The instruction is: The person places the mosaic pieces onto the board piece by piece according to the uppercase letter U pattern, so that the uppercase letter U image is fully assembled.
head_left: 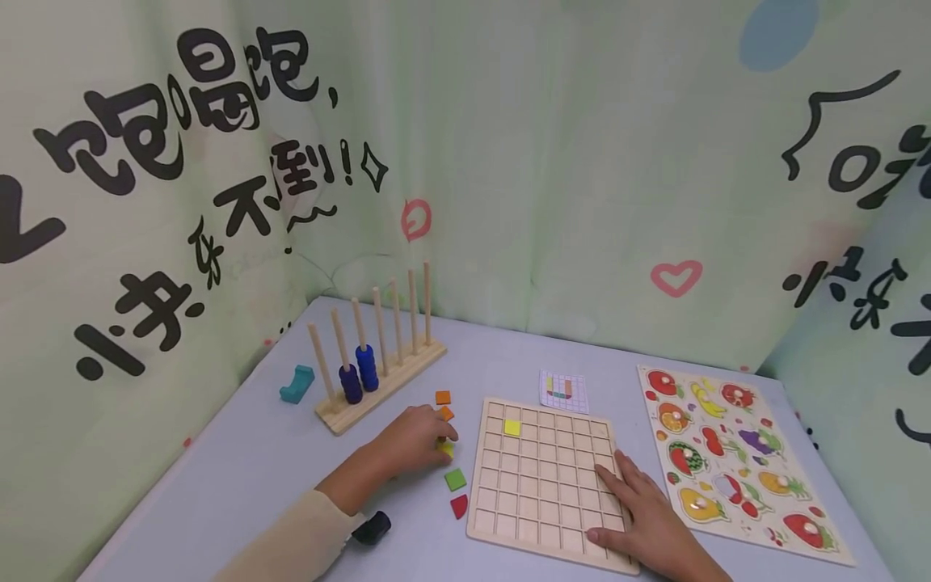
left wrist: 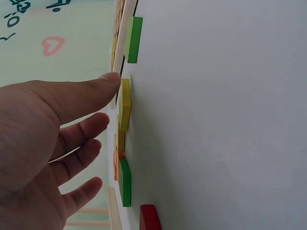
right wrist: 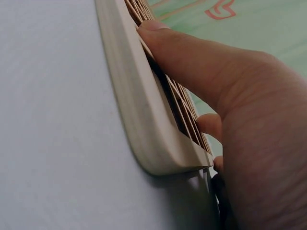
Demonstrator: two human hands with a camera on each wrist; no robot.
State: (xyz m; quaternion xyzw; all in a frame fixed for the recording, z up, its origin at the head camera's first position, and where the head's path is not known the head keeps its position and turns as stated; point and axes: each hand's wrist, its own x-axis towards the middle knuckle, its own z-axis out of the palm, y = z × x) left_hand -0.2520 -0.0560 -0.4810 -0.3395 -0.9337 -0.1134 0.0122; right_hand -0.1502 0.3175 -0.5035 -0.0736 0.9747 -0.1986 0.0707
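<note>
My left hand is over a column of small tiles left of the wooden grid board. In the left wrist view its thumb reaches to the edge of a yellow tile, with the other fingers spread apart and loosely bent. Beside the hand lie an orange tile, a second orange tile partly hidden by fingers, a green tile and a red piece with a curved side. One yellow square sits in the grid's upper left. My right hand rests on the board's right edge, fingers extended.
A small pattern card lies behind the board. To the right is a fruit puzzle board. A wooden peg stand with blue beads on two pegs stands at the back left, near a teal curved piece. Printed curtains enclose the table.
</note>
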